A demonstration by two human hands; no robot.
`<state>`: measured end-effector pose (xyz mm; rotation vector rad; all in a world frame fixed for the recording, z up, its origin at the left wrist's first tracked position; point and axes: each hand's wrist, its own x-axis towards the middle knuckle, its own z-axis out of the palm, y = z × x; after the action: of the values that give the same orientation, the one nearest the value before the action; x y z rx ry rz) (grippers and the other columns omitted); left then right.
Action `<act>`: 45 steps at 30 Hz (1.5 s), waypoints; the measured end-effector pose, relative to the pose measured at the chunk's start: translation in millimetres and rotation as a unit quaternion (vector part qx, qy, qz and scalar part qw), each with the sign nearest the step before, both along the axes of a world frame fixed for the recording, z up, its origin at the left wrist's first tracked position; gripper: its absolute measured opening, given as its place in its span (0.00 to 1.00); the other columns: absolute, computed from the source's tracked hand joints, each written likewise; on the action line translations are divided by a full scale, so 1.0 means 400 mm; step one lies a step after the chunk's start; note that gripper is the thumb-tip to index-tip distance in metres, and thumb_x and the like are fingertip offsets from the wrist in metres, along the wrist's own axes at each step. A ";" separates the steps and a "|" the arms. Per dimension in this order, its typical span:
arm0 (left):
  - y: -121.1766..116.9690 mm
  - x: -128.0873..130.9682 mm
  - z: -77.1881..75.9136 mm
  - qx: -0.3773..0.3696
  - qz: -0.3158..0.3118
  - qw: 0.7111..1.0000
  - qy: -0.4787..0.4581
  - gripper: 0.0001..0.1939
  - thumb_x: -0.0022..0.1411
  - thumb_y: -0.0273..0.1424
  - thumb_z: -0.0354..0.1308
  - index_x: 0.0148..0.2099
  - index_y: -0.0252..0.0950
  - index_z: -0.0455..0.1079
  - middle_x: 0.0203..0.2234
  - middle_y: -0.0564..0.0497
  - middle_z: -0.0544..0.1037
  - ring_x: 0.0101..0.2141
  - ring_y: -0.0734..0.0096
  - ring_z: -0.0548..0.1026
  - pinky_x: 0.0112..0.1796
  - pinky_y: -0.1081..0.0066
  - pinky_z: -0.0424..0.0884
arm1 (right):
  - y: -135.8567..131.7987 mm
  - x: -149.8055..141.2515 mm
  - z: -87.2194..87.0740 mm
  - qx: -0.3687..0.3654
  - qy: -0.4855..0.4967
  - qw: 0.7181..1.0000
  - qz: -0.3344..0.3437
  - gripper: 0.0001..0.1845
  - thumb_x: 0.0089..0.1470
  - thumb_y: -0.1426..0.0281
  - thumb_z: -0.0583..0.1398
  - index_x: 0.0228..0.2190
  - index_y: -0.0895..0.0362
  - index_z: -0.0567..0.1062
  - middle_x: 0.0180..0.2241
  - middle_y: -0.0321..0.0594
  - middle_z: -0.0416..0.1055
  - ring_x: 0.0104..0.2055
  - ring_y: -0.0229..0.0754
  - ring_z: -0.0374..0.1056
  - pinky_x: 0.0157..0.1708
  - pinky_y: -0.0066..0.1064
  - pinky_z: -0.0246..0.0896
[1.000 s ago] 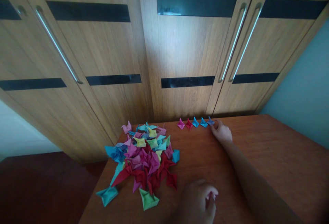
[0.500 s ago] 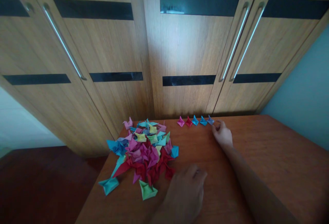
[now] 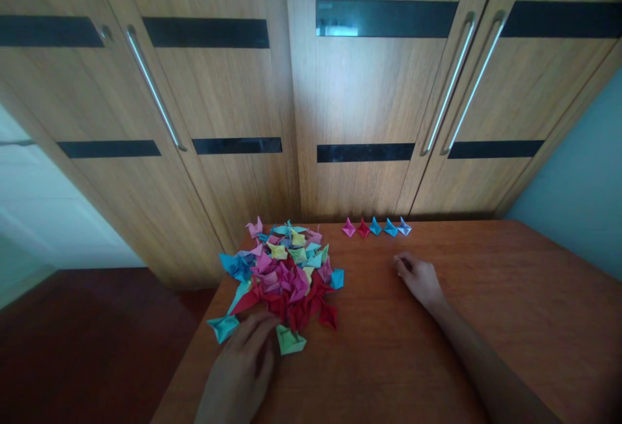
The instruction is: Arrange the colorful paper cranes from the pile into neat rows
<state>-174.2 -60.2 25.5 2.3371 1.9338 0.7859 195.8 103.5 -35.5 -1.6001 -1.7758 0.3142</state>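
My left hand (image 3: pixel 243 362) is at the near-left edge of a pile of folded paper cranes (image 3: pixel 282 275), in pink, red, blue, green and yellow. Its fingers reach forward, the thumb apart from them; the paper under the fingertips is hidden. On either side of it lie a teal folded piece (image 3: pixel 224 328) and a green folded piece (image 3: pixel 290 341). My right hand (image 3: pixel 422 280) rests low over the table, fingers curled in, with nothing visible in them. Beyond it stands a row of several small folded paper pieces (image 3: pixel 375 227), pink, red, blue and pale violet-blue.
The brown wooden table (image 3: pixel 359 359) reaches back to a wood wardrobe (image 3: pixel 359 93) with dark strips and long metal handles. A blue-green wall (image 3: pixel 583 184) is on the right. Dark red floor (image 3: pixel 107 340) shows past the table's left edge.
My right hand has drawn back from the row's right end, leaving the violet-blue piece standing there. My left hand has moved left to the pile's near edge. The view has shifted slightly left.
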 end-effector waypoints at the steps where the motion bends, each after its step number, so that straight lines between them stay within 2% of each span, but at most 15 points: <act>1: -0.003 0.002 -0.006 0.004 -0.003 1.000 -0.003 0.16 0.59 0.26 0.48 0.45 0.41 0.72 0.44 0.49 0.75 0.43 0.63 0.74 0.44 0.64 0.73 | 0.001 0.001 -0.001 0.003 0.003 1.000 -0.002 0.16 0.55 0.59 0.50 0.29 0.54 0.73 0.22 0.36 0.73 0.26 0.42 0.70 0.28 0.28 0.60; 7: -0.012 0.014 -0.025 0.013 -0.020 0.998 -0.055 0.11 0.59 0.29 0.51 0.42 0.42 0.73 0.39 0.48 0.76 0.39 0.64 0.76 0.40 0.67 0.74 | 0.003 0.004 -0.006 0.008 -0.020 1.000 0.010 0.17 0.55 0.60 0.49 0.31 0.54 0.74 0.24 0.37 0.74 0.28 0.42 0.70 0.30 0.28 0.61; 16: -0.033 0.016 -0.022 -0.114 -0.017 0.980 -0.160 0.06 0.58 0.32 0.53 0.34 0.40 0.72 0.31 0.52 0.78 0.32 0.67 0.76 0.35 0.73 0.72 | 0.000 0.000 0.001 -0.011 -0.013 1.000 -0.005 0.16 0.54 0.61 0.50 0.31 0.54 0.74 0.24 0.37 0.74 0.28 0.42 0.70 0.31 0.29 0.60; 19: -0.043 0.017 0.006 -0.121 -0.002 0.974 -0.192 0.07 0.57 0.34 0.55 0.32 0.40 0.72 0.28 0.53 0.78 0.30 0.68 0.75 0.33 0.74 0.71 | 0.000 -0.001 0.002 -0.017 0.000 1.000 -0.013 0.16 0.53 0.60 0.50 0.31 0.54 0.74 0.24 0.37 0.74 0.28 0.42 0.70 0.31 0.29 0.60; 23: -0.024 0.053 0.072 -0.096 0.020 0.965 -0.245 0.10 0.57 0.37 0.54 0.32 0.38 0.71 0.27 0.52 0.77 0.29 0.68 0.74 0.30 0.74 0.69 | -0.001 -0.003 0.007 -0.016 0.044 0.999 -0.013 0.16 0.53 0.59 0.51 0.31 0.55 0.74 0.23 0.36 0.73 0.28 0.42 0.70 0.32 0.29 0.60; 26: 0.037 0.121 0.115 -0.061 -0.003 0.958 -0.281 0.08 0.57 0.35 0.54 0.33 0.37 0.70 0.26 0.53 0.76 0.29 0.69 0.73 0.31 0.74 0.68 | -0.015 -0.006 0.011 0.000 0.115 0.993 0.004 0.19 0.53 0.55 0.52 0.33 0.56 0.74 0.23 0.37 0.73 0.28 0.42 0.70 0.33 0.30 0.62; 29: 0.130 0.216 0.131 -0.039 -0.061 0.953 -0.295 0.06 0.58 0.31 0.52 0.34 0.37 0.69 0.28 0.53 0.75 0.28 0.71 0.72 0.30 0.75 0.66 | -0.042 -0.009 0.015 0.009 0.198 0.980 0.032 0.23 0.53 0.52 0.53 0.35 0.58 0.74 0.24 0.39 0.73 0.28 0.42 0.69 0.30 0.30 0.63; 32: 0.221 0.318 0.114 -0.009 -0.104 0.959 -0.264 0.05 0.55 0.26 0.52 0.33 0.37 0.69 0.27 0.54 0.74 0.29 0.73 0.71 0.32 0.75 0.65 | -0.067 -0.010 0.023 0.038 0.240 0.969 0.037 0.23 0.52 0.52 0.55 0.35 0.59 0.75 0.32 0.42 0.74 0.34 0.43 0.69 0.37 0.33 0.64; 35: 0.287 0.408 0.072 -0.005 -0.120 0.965 -0.233 0.06 0.54 0.23 0.51 0.32 0.37 0.68 0.25 0.55 0.74 0.28 0.73 0.70 0.31 0.74 0.63 | -0.077 -0.008 0.034 0.068 0.263 0.962 0.036 0.22 0.53 0.53 0.56 0.37 0.58 0.75 0.39 0.45 0.74 0.43 0.47 0.68 0.46 0.37 0.61; 38: 0.326 0.473 0.025 -0.013 -0.108 0.963 -0.247 0.06 0.55 0.24 0.51 0.32 0.37 0.68 0.26 0.54 0.74 0.28 0.73 0.71 0.31 0.74 0.64 | -0.073 -0.005 0.039 0.077 0.270 0.958 0.055 0.21 0.53 0.54 0.56 0.38 0.58 0.74 0.40 0.45 0.74 0.44 0.47 0.67 0.45 0.36 0.62; 41: 0.344 0.507 -0.008 -0.028 -0.102 0.956 -0.275 0.05 0.56 0.25 0.51 0.33 0.37 0.68 0.27 0.54 0.75 0.29 0.72 0.72 0.32 0.74 0.65 | -0.065 -0.001 0.036 0.084 0.244 0.964 0.068 0.19 0.52 0.55 0.57 0.34 0.58 0.75 0.35 0.43 0.74 0.40 0.45 0.68 0.41 0.34 0.63; 45: 0.336 0.505 -0.035 -0.052 -0.089 0.949 -0.299 0.08 0.58 0.27 0.50 0.39 0.38 0.68 0.29 0.53 0.76 0.31 0.71 0.74 0.33 0.73 0.67 | -0.054 0.014 0.031 0.088 0.205 0.974 0.039 0.19 0.51 0.54 0.57 0.31 0.58 0.75 0.31 0.42 0.74 0.34 0.43 0.67 0.35 0.32 0.62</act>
<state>28.0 74.0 11.6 1.8717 1.4453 1.1672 201.4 81.9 -23.3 -1.2389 -1.5021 0.4731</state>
